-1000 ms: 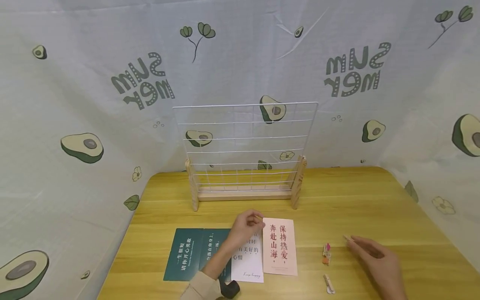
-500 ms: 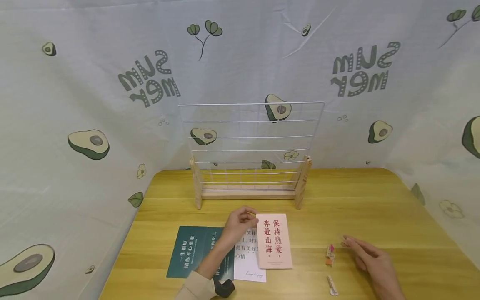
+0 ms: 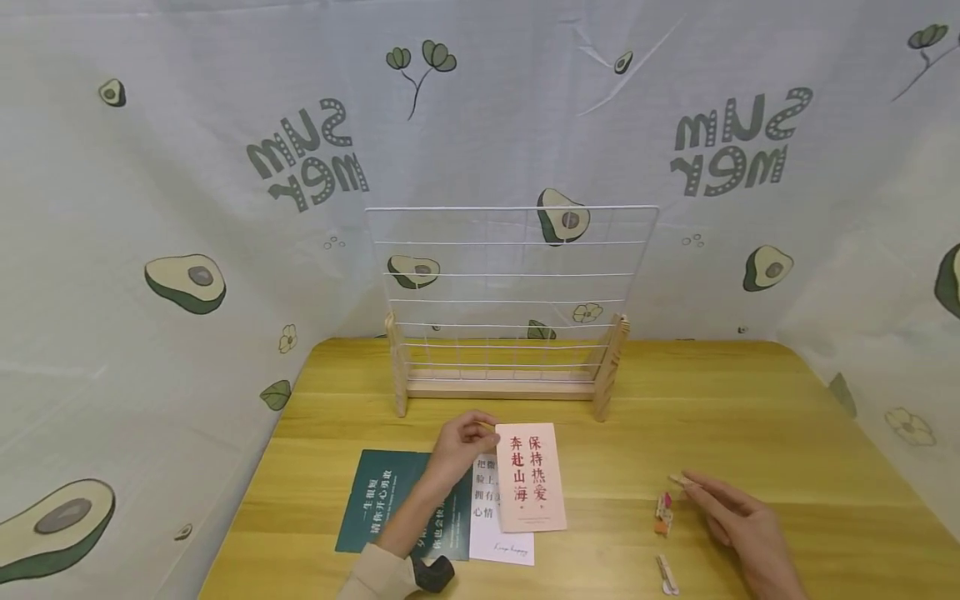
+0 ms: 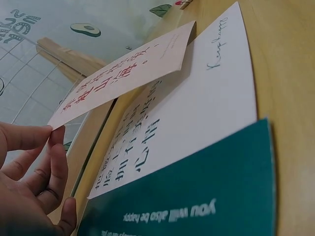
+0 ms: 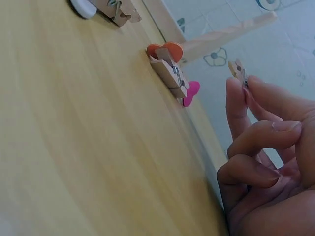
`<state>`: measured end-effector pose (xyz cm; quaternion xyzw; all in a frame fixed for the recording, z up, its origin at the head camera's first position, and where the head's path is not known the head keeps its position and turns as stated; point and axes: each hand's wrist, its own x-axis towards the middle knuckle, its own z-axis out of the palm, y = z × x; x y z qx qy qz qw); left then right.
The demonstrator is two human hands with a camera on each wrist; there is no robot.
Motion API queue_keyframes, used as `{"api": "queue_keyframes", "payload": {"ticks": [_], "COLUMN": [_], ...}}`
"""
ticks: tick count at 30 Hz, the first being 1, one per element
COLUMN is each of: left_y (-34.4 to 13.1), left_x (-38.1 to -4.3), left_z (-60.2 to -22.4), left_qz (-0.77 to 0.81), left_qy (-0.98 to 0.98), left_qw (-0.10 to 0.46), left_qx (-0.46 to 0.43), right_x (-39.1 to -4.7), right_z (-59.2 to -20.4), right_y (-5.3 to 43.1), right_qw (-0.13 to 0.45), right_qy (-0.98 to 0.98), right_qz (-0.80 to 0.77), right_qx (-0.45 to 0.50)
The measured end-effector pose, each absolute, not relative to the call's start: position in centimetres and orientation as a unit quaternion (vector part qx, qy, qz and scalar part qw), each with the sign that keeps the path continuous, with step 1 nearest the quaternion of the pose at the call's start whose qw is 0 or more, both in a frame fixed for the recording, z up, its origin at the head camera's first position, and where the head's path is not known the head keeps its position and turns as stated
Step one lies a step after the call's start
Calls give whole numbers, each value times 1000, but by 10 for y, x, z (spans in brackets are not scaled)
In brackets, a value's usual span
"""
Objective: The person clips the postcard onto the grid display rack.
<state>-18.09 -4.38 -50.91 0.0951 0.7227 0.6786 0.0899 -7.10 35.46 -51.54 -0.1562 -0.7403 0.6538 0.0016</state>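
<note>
In the head view, the left hand [image 3: 454,457] pinches a pink card [image 3: 529,478] by its far left corner, above a white card [image 3: 501,548]; green cards [image 3: 377,498] lie left, a rack [image 3: 501,388] stands beyond. At right, the right hand [image 3: 744,527] pinches a peg [image 3: 681,480]. The left wrist view shows the pink card tilted. In the right wrist view, the peg is off the table [image 5: 88,132].

This looks like a screened-off tabletop corner, whether in a home or a studio I cannot tell, since a pale cloth [image 3: 487,142] printed with avocados [image 3: 187,283], flowers [image 3: 587,313] and mirrored "summer" lettering [image 3: 727,167] hangs behind and along both sides of a yellow wood-grain table [image 3: 720,400], hiding the room beyond.
</note>
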Motion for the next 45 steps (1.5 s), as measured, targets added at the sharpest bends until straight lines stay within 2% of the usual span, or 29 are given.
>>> {"api": "queue_keyframes", "payload": {"ticks": [5, 10, 13, 16, 20, 24, 30, 39, 45], "left_y": [-55, -67, -76, -85, -99, -110, -120, -139, -153], "left_x": [-182, -183, -183, -183, -183, -185, -193, -209, -217], "left_z": [-510, -508, -506, -504, -500, -492, -475, -446, -429], "left_qz": [680, 684, 684, 677, 662, 644, 618, 604, 598], "left_qy": [723, 720, 721, 729, 746, 763, 781, 784, 786], "left_qw": [85, 80, 81, 72, 48, 12, -44, -97, -127], "left_qx": [91, 86, 75, 71, 58, 49, 72, 104, 93], "right_x": [-80, -92, -100, -108, -120, -129, -139, -159, -172], "right_z": [-513, -503, -498, -496, -493, -488, -478, -468, -460], "right_y": [351, 347, 342, 336, 327, 318, 300, 279, 267], "right_qw": [-10, -74, -86, -68, -16, 33, 77, 87, 102], "right_qy": [-737, -768, -789, -800, -802, -799, -808, -783, -769], "right_qz": [656, 612, 586, 578, 587, 595, 584, 615, 631], "right_qx": [-164, -177, -164, -143, -106, -74, -18, 7, 29]}}
